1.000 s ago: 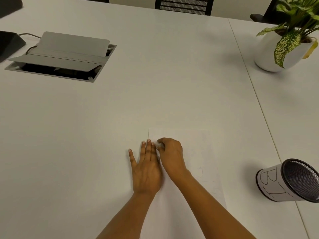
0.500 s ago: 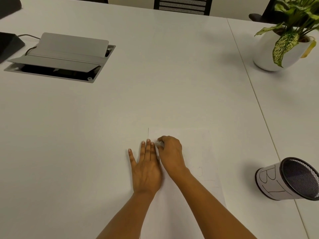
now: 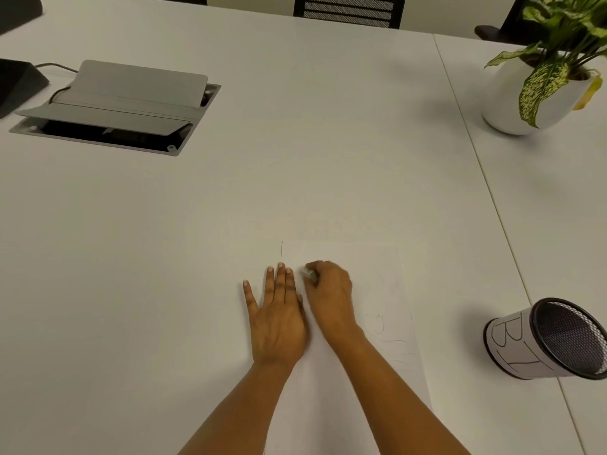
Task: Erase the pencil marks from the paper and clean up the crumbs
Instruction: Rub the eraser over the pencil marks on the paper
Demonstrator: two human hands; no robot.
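Note:
A white sheet of paper [image 3: 377, 284] lies on the white table in front of me, hard to tell from the tabletop. Faint pencil marks [image 3: 381, 323] show near its right edge. My left hand [image 3: 277, 313] lies flat, fingers spread, on the paper's left edge. Just to its right, my right hand [image 3: 328, 290] is curled around a small white eraser [image 3: 308, 272], whose tip touches the paper near the upper left corner. No crumbs can be made out.
A black mesh cup [image 3: 555, 339] with a paper label lies on its side at the right. A potted plant [image 3: 532, 90] stands at the back right. An open cable box [image 3: 121, 106] is set in the table at the back left. A table seam [image 3: 486, 178] runs along the right.
My right hand with the eraser has shifted very slightly on the paper's upper left area. My left hand has stayed flat in place.

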